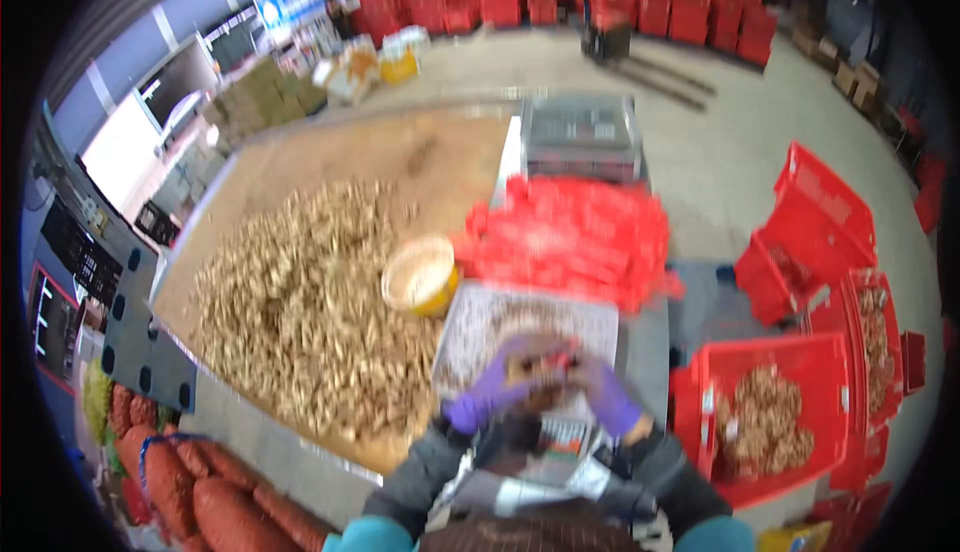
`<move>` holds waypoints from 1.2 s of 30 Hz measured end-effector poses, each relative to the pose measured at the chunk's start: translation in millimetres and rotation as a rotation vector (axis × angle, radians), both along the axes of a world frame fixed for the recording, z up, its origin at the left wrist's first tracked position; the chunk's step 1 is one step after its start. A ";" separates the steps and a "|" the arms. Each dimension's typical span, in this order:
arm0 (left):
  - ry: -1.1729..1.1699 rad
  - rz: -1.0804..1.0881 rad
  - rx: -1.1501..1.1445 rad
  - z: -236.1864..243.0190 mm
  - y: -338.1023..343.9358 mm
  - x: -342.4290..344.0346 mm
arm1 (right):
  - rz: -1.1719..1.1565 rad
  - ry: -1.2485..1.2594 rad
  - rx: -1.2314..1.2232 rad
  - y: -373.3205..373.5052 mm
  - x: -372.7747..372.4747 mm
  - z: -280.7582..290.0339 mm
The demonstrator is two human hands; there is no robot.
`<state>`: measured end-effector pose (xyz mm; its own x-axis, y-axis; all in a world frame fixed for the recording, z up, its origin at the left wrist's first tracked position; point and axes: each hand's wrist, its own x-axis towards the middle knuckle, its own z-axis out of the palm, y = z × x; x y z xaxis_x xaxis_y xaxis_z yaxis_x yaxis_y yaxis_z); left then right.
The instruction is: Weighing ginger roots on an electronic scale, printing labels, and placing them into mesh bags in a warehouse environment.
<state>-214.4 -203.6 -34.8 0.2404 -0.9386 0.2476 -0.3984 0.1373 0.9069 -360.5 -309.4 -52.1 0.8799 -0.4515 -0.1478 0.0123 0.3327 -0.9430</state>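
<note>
Both my hands wear purple gloves and meet over a pale grey tray (460,342) speckled with brown dirt. My left hand (490,384) and my right hand (607,397) are closed from either side around a small brownish bundle (545,370) with a bright red bit at its top. Motion blur hides exactly what it is. Just beyond the tray lies a heap of red mesh bags (570,237). To its left, a yellow tub (437,302) with a pale, dusty inside stands against a large pile of small tan, elongated roots or bulbs (310,302).
At right, a red crate (840,352) holds bundled brownish produce (765,417); more red crates (810,222) stand beyond it. A grey lidded box (580,137) sits behind the mesh bags. Full red sacks (230,502) lie at lower left. A pallet jack (640,67) and stacked red crates (690,12) stand farther back.
</note>
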 end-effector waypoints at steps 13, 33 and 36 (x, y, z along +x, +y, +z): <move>-0.247 0.225 -0.131 -5.0 -11.3 -41.7 | -0.559 0.201 -0.523 15.4 0.2 -17.1; 0.580 0.044 0.092 -9.4 -11.2 -35.5 | -0.675 0.097 -0.578 12.7 8.8 -53.6; 0.475 0.222 0.066 -5.7 -5.5 -35.0 | -0.505 -0.113 -0.706 23.3 4.6 -23.0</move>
